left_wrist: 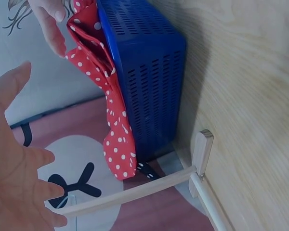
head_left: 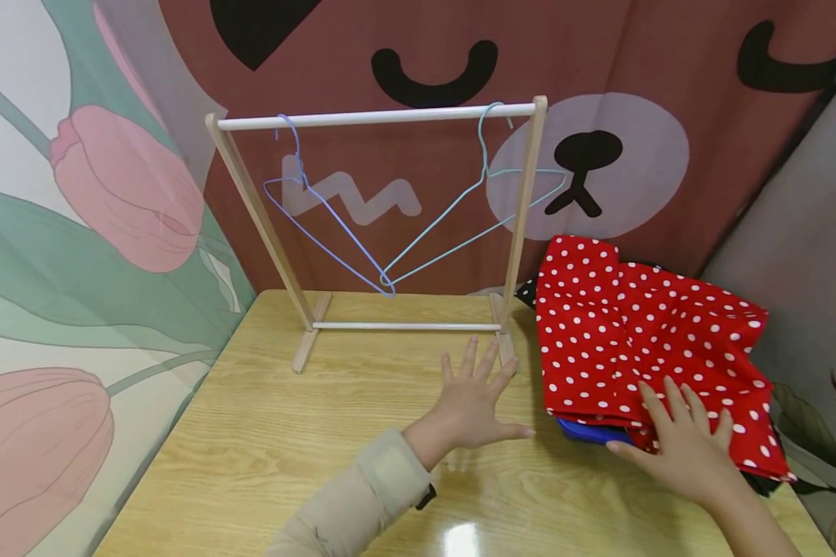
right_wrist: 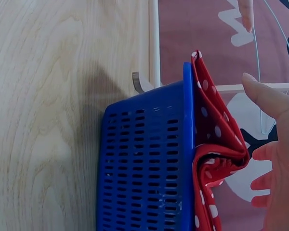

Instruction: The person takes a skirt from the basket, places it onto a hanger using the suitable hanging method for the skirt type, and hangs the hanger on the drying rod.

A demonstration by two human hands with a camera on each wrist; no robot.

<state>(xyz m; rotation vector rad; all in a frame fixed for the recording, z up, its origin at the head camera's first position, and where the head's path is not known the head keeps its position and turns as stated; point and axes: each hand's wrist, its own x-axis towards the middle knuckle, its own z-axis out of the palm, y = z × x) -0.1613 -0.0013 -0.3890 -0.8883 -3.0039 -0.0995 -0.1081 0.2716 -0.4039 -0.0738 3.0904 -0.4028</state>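
Note:
A red cloth with white polka dots (head_left: pixel 592 348) lies over the blue slotted basket (right_wrist: pixel 144 163) at the table's right side; whether it is a garment I cannot tell. My right hand (head_left: pixel 693 456) is over the cloth's front part, fingers spread and holding nothing; I cannot tell whether a fingertip touches it. Left of the basket my left hand (head_left: pixel 467 406) hovers over the table, fingers spread, with nothing in it. A blue-violet hanger (head_left: pixel 334 216) and a light-blue hanger (head_left: pixel 453 209) hang from the white bar (head_left: pixel 390 117) of a small wooden rack, their lower corners overlapping.
The rack's wooden post (head_left: pixel 522 216) and foot (head_left: pixel 505 348) stand just behind the left hand. A black dotted cloth (head_left: pixel 527 294) peeks out behind the red one. The wooden table (head_left: pixel 251 449) ends at a curtain with a bear print (head_left: pixel 404 46).

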